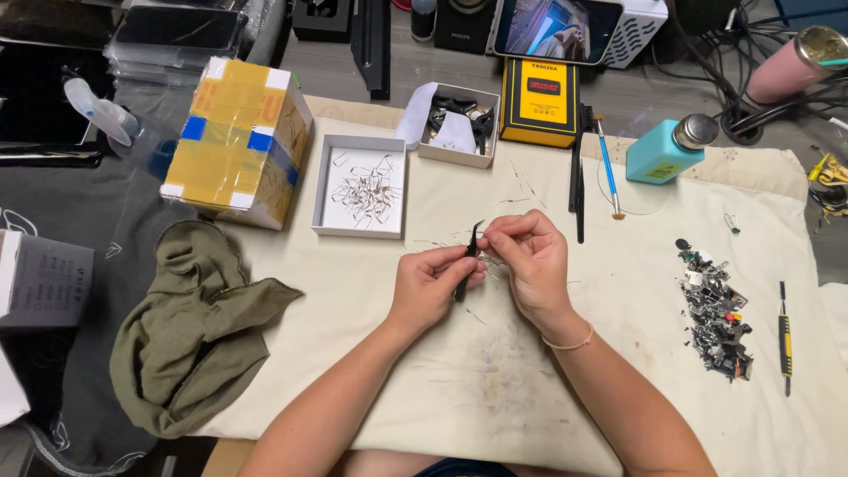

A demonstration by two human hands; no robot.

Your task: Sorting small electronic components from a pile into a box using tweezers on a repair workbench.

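While the left hand [430, 284] pinches black tweezers [467, 260], the right hand [528, 258] closes beside their tip, seemingly on a thin wire lead too fine to confirm.

Tray of wire parts [360, 187] behind the hands [481, 269], taped box [237, 141] left of it (cloth [194, 327] in front), scrap pile [717, 309] right

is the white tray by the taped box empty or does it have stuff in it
Not empty. The white tray sits open beside the taped box, and a loose scatter of small wire-legged parts lies across its floor.
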